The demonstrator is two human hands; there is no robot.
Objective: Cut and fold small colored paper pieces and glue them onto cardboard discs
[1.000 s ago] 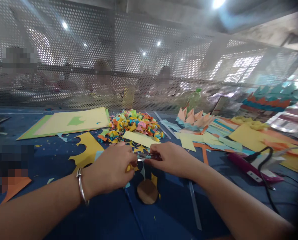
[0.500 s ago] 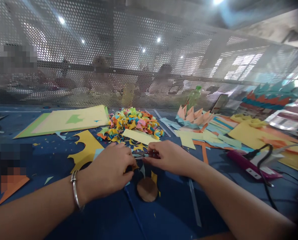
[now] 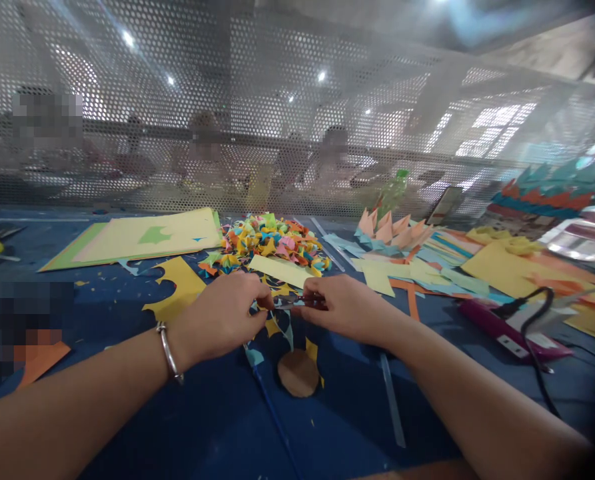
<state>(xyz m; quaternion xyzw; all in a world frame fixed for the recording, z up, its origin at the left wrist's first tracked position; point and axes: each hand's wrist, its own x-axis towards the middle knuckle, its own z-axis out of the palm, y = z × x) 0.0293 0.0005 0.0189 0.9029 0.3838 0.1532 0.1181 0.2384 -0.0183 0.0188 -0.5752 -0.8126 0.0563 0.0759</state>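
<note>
My left hand [image 3: 230, 310], with a silver bangle at its wrist, is closed in a pinch near the middle of the blue table; a light blue scrap hangs by its fingertips. My right hand [image 3: 342, 307] is wrapped round a dark, slim tool [image 3: 314, 301], whose metal end points at my left fingers; it looks like scissors. Below the hands lie a round brown cardboard disc [image 3: 298, 373] and a blue stick [image 3: 272, 407]. Behind them is a heap of small coloured paper pieces [image 3: 277, 243] with a pale yellow strip [image 3: 280, 270] in front.
Paper sheets [image 3: 142, 237] lie at the back left, beside a cut yellow piece [image 3: 177, 290]. On the right are a peach paper crown [image 3: 392, 233], coloured strips and a purple power strip [image 3: 507, 333] with cables. A perforated metal screen [image 3: 257, 87] stands behind; people sit beyond it.
The whole view has shifted slightly to the left. Both hands have risen a little, and more of the light blue piece below my left fingers shows.
</note>
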